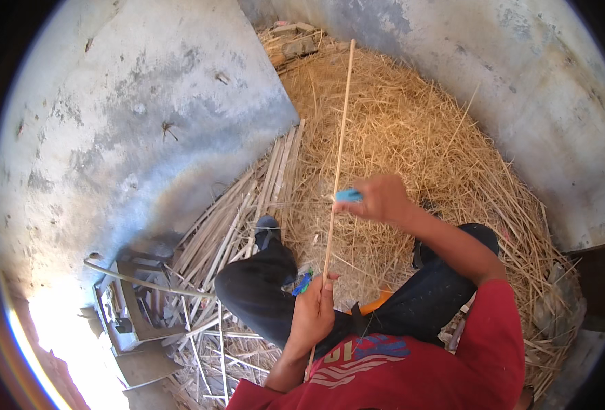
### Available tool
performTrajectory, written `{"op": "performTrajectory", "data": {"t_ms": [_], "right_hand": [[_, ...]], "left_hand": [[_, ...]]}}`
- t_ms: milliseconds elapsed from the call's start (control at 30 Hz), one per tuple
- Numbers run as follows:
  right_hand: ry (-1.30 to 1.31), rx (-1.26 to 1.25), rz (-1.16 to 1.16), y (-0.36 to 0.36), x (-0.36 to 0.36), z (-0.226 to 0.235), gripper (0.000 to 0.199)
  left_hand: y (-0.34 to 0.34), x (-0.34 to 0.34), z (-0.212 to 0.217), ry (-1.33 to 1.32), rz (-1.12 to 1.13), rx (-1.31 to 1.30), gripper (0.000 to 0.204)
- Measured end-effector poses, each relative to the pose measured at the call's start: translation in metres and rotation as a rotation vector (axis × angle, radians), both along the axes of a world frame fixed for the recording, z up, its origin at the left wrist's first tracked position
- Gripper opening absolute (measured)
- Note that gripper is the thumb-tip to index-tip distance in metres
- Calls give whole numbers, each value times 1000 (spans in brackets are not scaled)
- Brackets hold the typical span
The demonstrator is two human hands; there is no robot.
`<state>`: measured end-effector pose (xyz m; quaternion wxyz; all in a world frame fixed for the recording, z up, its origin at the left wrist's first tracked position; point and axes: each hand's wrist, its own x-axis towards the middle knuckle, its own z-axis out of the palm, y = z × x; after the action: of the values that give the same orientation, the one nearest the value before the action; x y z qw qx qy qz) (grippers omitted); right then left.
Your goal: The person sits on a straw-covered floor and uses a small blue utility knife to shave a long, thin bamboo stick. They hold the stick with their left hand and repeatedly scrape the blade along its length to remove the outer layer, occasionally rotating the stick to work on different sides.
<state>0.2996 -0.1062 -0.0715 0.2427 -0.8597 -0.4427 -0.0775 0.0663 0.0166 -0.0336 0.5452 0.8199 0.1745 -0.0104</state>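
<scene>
A long, thin, pale bamboo strip (344,116) runs from my lap up and away, tilted slightly to the right. My left hand (312,313) is closed round its lower part, close to my shirt. Further up the strip, my right hand (386,197) is closed on a small light-blue object (348,196), which meets the strip. Motion smears this hand a little, and I cannot make out what kind of object it is. A small blue-and-green item (302,283) shows beside my left hand, above my dark trousers.
Straw-like shavings (398,130) cover the floor ahead and to the right. Split strips (275,174) lie in a bundle at left, by a leaning grey panel (179,89). A worn box-like frame (128,307) stands at lower left. Something orange (376,303) shows between my legs.
</scene>
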Motion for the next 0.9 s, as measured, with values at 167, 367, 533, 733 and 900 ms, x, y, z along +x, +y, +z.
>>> {"op": "performTrajectory", "data": {"t_ms": [167, 367, 533, 733, 900], "right_hand": [[-168, 77, 185, 5, -31, -3, 70], [9, -159, -295, -14, 63, -3, 72], [-251, 78, 199, -1, -32, -4, 70], [35, -47, -453, -42, 116, -5, 72], [63, 29, -841, -130, 196, 11, 87]], "left_hand": [[-1, -8, 5, -4, 27, 59, 24], [-13, -25, 11, 77, -44, -38, 26], [-5, -29, 4, 42, 10, 21, 23], [-26, -50, 23, 144, -159, -21, 22], [-33, -62, 23, 209, -266, -94, 22]]}}
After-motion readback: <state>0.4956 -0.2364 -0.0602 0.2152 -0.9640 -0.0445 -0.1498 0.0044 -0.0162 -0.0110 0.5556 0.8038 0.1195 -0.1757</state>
